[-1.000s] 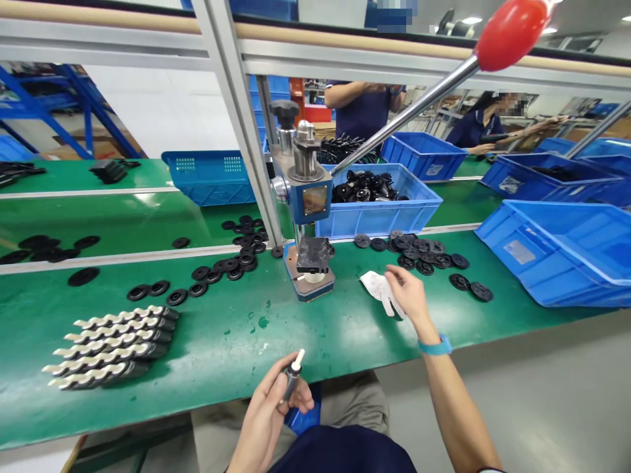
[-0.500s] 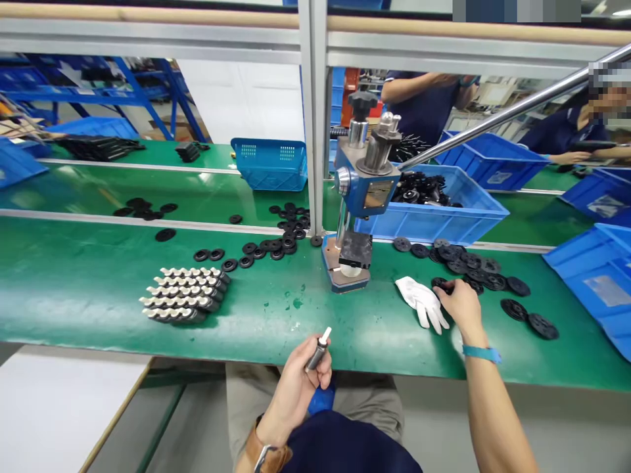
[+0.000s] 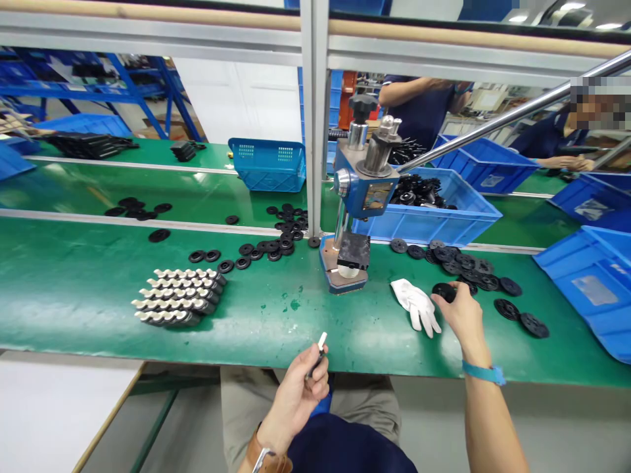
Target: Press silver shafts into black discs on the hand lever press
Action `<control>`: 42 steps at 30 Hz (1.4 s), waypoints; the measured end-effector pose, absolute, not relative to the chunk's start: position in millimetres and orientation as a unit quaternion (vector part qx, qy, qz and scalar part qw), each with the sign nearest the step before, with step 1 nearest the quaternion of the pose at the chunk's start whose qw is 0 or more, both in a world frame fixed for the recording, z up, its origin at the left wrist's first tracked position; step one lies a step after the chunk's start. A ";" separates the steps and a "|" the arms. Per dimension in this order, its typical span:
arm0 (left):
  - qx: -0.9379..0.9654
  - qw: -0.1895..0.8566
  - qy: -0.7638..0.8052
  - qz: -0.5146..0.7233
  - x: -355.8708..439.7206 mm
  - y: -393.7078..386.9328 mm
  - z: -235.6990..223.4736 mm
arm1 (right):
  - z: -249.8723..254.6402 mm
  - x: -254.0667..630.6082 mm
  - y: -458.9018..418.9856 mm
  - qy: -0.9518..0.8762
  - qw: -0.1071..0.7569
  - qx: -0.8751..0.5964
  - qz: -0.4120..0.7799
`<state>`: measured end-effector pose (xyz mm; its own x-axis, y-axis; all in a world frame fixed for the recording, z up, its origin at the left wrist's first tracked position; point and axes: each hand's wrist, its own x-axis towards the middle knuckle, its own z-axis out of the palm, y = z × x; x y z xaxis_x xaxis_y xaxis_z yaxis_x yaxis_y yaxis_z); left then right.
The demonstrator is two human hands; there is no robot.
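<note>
Near the table's front edge, my left hand (image 3: 300, 391) is closed around a small dark cylinder with a white tip (image 3: 322, 341); the fingers hide most of its body. My right hand (image 3: 464, 316) pinches a round black disc (image 3: 443, 291) between thumb and fingers at the right. Just left of that hand lies a white glove (image 3: 415, 306). Behind it, several similar black discs (image 3: 466, 261) are spread in an overlapping group. A hand press (image 3: 367, 187) with a long metal lever stands in the middle, a black block (image 3: 354, 250) on its base.
At the left, several dark cylinders with pale tops (image 3: 180, 297) stand in tight rows. Smaller black rings (image 3: 256, 254) trail toward the metal post (image 3: 314, 118). A blue bin (image 3: 428, 225) of black parts sits behind the press, another bin (image 3: 591, 282) at far right. People work beyond the frame.
My right hand has picked up the black disc, which now shows tilted in the fingers. My left hand has turned slightly, and its fingers now cover more of the cylinder.
</note>
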<state>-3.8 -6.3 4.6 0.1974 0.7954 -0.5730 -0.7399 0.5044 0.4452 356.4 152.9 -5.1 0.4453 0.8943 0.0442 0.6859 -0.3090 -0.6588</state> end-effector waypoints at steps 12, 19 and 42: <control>0.097 0.721 0.457 0.511 2.0 -9.8 -4.7 | -11.9 233.0 66.6 -0.538 0.467 -0.506 0.487; 0.121 0.717 0.454 0.515 -3.1 -13.5 -3.6 | -50.9 211.5 61.8 -0.716 0.374 -0.526 0.264; 0.240 0.658 0.537 0.470 -3.3 -13.2 -3.2 | -34.4 188.4 61.7 -0.675 0.338 -0.583 0.300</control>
<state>-3.3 -13.2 -3.2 -0.0183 0.8758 -0.4823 -0.3608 0.4441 0.8201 188.4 61.7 -34.4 -0.0916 0.9901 0.1067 0.5847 0.1403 -0.7990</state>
